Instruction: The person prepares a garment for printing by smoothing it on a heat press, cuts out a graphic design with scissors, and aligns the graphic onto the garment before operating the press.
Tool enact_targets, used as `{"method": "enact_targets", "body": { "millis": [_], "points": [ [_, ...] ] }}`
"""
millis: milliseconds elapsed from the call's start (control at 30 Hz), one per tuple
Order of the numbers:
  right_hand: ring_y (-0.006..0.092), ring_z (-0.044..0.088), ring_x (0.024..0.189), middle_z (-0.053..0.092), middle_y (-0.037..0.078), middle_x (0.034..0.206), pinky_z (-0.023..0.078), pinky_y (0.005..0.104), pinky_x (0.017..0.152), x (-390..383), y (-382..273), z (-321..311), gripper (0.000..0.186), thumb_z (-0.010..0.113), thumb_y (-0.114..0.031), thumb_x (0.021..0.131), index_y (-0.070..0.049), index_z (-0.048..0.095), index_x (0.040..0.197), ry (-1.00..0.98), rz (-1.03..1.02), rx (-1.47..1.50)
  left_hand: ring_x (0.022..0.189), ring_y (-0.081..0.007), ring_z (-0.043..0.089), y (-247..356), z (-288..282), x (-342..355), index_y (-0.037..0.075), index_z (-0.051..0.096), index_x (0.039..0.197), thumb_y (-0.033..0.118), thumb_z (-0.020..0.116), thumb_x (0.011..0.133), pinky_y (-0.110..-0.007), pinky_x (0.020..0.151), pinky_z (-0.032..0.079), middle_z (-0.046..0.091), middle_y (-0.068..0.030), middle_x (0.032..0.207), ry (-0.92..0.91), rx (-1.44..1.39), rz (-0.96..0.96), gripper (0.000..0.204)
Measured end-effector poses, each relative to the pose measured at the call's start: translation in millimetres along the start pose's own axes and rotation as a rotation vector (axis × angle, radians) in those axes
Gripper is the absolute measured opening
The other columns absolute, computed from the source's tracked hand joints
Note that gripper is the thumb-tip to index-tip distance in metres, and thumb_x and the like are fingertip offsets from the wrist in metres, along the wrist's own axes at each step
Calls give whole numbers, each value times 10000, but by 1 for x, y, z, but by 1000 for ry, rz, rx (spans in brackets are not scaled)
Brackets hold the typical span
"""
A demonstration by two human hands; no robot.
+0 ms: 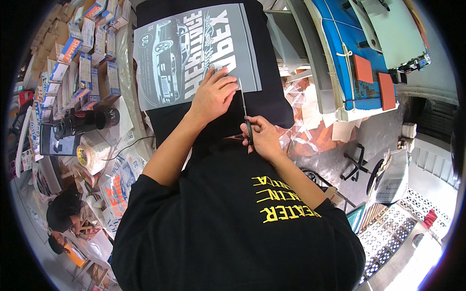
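Note:
A black garment (272, 104) lies spread in front of me, with a grey transfer sheet (160, 58) showing a car picture laid on it. My left hand (213, 94) presses flat on the sheet's near right corner. My right hand (262, 136) grips a thin dark-handled tool (244, 109), a blade or scissors, whose tip points up along the sheet's right edge beside my left fingers. My black sleeves and shirt fill the lower part of the view.
Several stacked small boxes (82, 53) stand at the left, with a dark bottle (80, 123) and papers below them. A blue and grey machine (349, 53) with orange pads stands at the right. Clear plastic scraps (301, 111) lie beside the garment. Another person (65, 213) crouches at lower left.

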State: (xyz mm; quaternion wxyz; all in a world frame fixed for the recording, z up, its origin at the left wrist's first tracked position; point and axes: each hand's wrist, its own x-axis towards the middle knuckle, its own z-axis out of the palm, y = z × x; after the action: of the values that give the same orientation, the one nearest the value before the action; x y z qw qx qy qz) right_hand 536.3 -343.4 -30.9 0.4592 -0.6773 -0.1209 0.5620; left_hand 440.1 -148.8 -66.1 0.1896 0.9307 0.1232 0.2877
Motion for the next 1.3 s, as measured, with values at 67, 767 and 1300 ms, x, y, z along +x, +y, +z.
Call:
{"method": "enact_targets", "body": {
  "millis": [67, 767, 1300],
  "points": [
    [89, 613, 595, 641, 54, 800, 493, 233, 445, -2, -1, 0, 475, 719, -267, 934, 48, 544, 1243, 5, 15, 5, 1206, -293, 591, 0, 1, -2, 74, 713, 950, 31, 723, 776, -526, 1095, 414, 699, -40, 1098, 17, 8, 17, 180],
    [129, 617, 570, 628, 70, 779, 431, 250, 386, 48, -40, 15, 271, 639, -153, 957, 36, 596, 1146, 75, -70, 107, 945, -297, 709, 40, -40, -3, 26, 713, 926, -19, 703, 752, -410, 867, 580, 718, -89, 983, 190, -128, -6, 180],
    [114, 586, 517, 645, 71, 723, 400, 250, 372, 66, -65, 23, 337, 673, -208, 938, 65, 589, 1115, 119, -155, 18, 948, -294, 702, 60, -59, -22, 25, 702, 898, -5, 712, 724, -411, 856, 580, 709, -86, 987, 203, -125, 9, 177]
  ]
}}
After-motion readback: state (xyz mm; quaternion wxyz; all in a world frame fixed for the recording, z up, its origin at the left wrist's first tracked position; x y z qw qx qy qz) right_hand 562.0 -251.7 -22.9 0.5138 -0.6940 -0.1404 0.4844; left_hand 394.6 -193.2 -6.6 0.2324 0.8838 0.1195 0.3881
